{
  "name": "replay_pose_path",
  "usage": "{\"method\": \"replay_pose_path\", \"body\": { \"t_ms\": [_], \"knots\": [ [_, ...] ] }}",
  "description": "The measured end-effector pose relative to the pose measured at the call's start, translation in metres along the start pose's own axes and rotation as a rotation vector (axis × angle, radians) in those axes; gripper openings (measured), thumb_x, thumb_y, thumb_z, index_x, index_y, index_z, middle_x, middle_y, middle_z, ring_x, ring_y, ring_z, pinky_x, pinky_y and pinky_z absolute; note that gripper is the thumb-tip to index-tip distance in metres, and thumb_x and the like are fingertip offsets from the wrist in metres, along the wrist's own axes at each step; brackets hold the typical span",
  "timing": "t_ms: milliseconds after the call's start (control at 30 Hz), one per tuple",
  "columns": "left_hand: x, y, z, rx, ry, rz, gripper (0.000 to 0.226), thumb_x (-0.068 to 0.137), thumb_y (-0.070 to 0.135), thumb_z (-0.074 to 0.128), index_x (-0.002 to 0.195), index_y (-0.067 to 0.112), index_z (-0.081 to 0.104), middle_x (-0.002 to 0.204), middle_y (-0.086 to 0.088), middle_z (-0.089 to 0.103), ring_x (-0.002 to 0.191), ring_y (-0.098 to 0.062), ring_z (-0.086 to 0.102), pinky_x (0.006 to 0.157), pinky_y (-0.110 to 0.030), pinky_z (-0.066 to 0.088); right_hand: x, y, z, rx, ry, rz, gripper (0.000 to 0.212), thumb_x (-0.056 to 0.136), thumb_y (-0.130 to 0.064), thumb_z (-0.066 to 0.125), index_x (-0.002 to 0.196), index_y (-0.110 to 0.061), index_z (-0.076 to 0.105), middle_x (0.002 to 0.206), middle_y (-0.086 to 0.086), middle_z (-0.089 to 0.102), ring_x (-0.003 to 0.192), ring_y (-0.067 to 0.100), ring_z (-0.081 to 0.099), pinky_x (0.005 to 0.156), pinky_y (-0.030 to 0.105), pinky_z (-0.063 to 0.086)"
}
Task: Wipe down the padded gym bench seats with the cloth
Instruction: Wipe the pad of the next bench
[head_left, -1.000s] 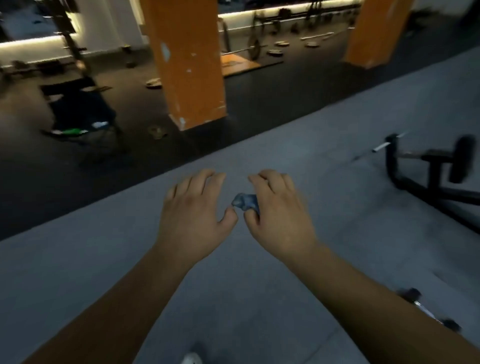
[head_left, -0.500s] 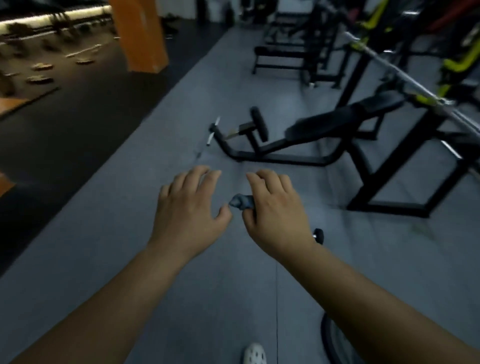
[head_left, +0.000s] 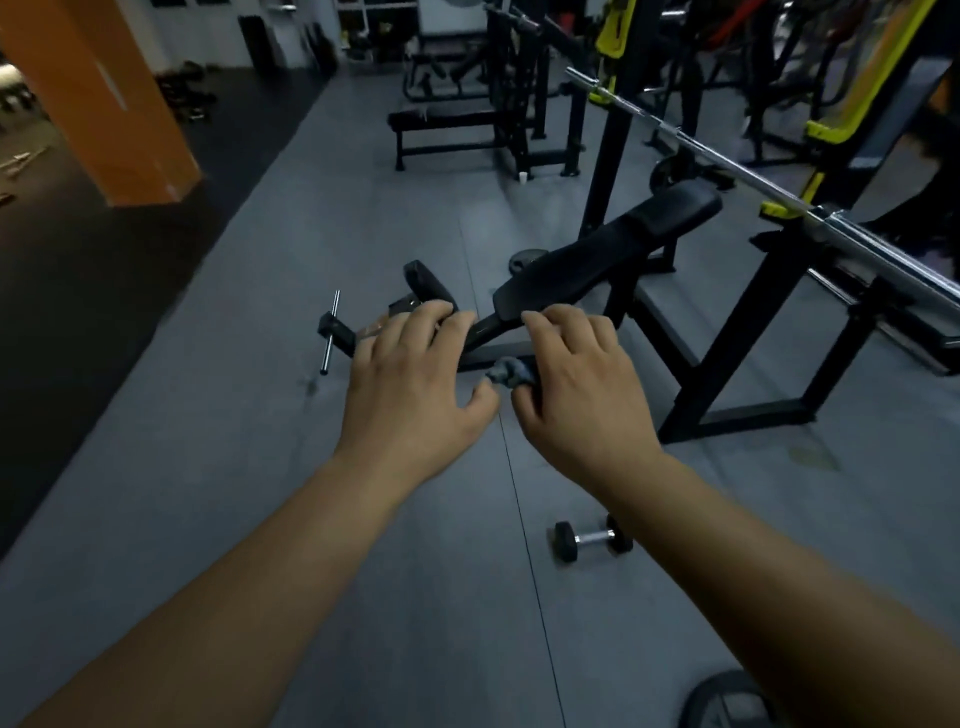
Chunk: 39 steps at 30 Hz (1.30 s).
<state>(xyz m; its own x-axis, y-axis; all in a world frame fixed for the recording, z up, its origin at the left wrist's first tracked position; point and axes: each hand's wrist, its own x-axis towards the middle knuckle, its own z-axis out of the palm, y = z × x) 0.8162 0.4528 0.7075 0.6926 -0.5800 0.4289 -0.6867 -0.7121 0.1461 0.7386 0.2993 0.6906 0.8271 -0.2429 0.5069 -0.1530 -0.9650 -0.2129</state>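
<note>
My right hand (head_left: 576, 384) grips a small bunched grey-blue cloth (head_left: 508, 372), only a bit of which shows past the thumb. My left hand (head_left: 415, 384) floats just left of it, fingers relaxed and spread, thumb tip close to the cloth; whether it touches is unclear. Both hands are held out in the air above the grey floor. Beyond them lies a black padded decline bench (head_left: 602, 254) with a black roller pad (head_left: 426, 283) at its low end. A flat black bench (head_left: 447, 118) stands farther back.
A steel barbell (head_left: 727, 161) rests on the black rack (head_left: 727, 358) at right. A small dumbbell (head_left: 592, 540) lies on the floor below my right wrist, a weight plate (head_left: 727, 701) at the bottom edge. An orange pillar (head_left: 98, 98) stands at left.
The view has swung right from the orange pillars and open floor to the benches and rack, which are now closer. My hands keep the same pose with the cloth.
</note>
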Motion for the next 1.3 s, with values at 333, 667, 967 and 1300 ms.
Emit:
{"method": "replay_pose_path", "body": {
  "t_ms": [333,667,967,1300],
  "knots": [
    [0.214,-0.109,0.099,-0.027,-0.02,0.073,0.062,0.084,0.051,0.048,0.14,0.026,0.044,0.144,0.004,0.045,0.13,-0.021,0.042,0.106,-0.044,0.034,0.207,0.052,0.118,-0.113,0.01,0.07,0.058,0.084,-0.036,0.047,0.135,-0.009,0.051,0.131,0.01,0.052,0.113,0.028,0.047,0.093,0.039,0.047],
    [0.475,-0.139,0.213,-0.124,-0.108,0.287,0.064,0.085,0.053,0.05,0.142,0.027,0.042,0.147,0.003,0.042,0.132,-0.021,0.041,0.107,-0.043,0.034,0.407,0.169,0.198,-0.241,0.002,0.284,0.064,0.088,-0.038,0.057,0.145,-0.012,0.045,0.139,0.007,0.047,0.12,0.028,0.044,0.097,0.04,0.046],
    [0.686,-0.089,0.383,-0.239,-0.172,0.332,0.063,0.086,0.051,0.046,0.143,0.025,0.043,0.146,0.003,0.041,0.132,-0.019,0.04,0.106,-0.04,0.04,0.547,0.366,0.3,-0.263,-0.093,0.372,0.062,0.086,-0.037,0.055,0.142,-0.012,0.048,0.137,0.008,0.049,0.118,0.027,0.045,0.098,0.04,0.046],
    [0.874,-0.044,0.556,-0.422,-0.273,0.276,0.06,0.085,0.05,0.049,0.139,0.023,0.047,0.142,0.003,0.047,0.125,-0.02,0.047,0.1,-0.041,0.046,0.699,0.55,0.377,-0.344,-0.232,0.402,0.062,0.084,-0.039,0.041,0.137,-0.01,0.052,0.134,0.009,0.053,0.116,0.031,0.049,0.097,0.042,0.047]
  ]
}}
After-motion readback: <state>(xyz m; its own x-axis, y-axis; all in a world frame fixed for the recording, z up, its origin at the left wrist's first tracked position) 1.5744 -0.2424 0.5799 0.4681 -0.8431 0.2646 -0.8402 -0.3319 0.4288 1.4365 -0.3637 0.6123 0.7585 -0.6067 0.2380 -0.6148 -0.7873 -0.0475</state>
